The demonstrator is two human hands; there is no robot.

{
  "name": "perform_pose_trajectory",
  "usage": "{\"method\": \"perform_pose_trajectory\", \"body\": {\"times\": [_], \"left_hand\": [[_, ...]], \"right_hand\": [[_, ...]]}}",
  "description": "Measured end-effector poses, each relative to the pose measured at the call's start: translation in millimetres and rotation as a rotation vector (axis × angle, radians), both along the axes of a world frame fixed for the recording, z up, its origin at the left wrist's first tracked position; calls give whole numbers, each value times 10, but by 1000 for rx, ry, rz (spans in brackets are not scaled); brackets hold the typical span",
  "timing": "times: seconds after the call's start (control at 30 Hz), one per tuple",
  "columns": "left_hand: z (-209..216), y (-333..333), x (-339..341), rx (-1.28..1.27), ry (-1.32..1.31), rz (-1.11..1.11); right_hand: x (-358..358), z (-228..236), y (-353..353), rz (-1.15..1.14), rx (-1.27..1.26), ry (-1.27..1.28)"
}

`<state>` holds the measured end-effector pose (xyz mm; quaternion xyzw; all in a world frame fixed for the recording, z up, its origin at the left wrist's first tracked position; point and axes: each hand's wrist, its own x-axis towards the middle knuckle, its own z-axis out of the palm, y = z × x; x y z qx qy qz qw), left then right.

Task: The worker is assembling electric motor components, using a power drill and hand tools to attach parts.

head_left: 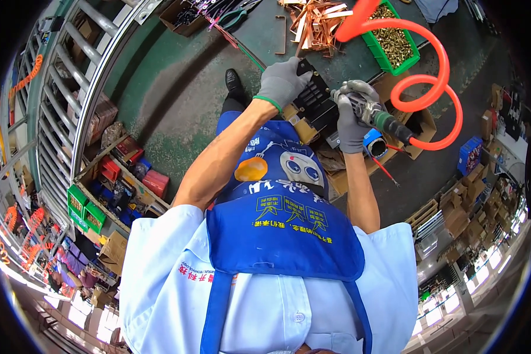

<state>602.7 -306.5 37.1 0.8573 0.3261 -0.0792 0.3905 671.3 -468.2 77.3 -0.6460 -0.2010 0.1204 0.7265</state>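
Observation:
My left hand (285, 84), in a grey glove with a green cuff, is closed on the upper left end of a black slotted block (316, 101). Its fingertips are partly hidden. My right hand (352, 121), also gloved in grey, wraps round an air-powered driver (386, 123) with a metal body, a green band and a black tail. The driver's nose points left, towards the block's right side; whether they touch I cannot tell. A red coiled air hose (450, 112) runs from the tail up and over the bench.
Copper strips (315, 26) lie heaped beyond my hands. Right of them stands a green bin (382, 64) of small brass parts. Pliers (236, 19) lie far left. An open cardboard box (422, 125) sits below the hose. A roller conveyor (56, 100) runs along the left.

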Motion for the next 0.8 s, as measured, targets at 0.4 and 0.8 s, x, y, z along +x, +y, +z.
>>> {"method": "perform_pose_trajectory", "body": {"times": [0.4, 0.8], "left_hand": [[43, -6, -75, 19, -98, 26], [14, 9, -118, 3, -107, 28]], "right_hand": [[-18, 30, 100, 35, -25, -27], [190, 184, 79, -237, 64, 178]]}}
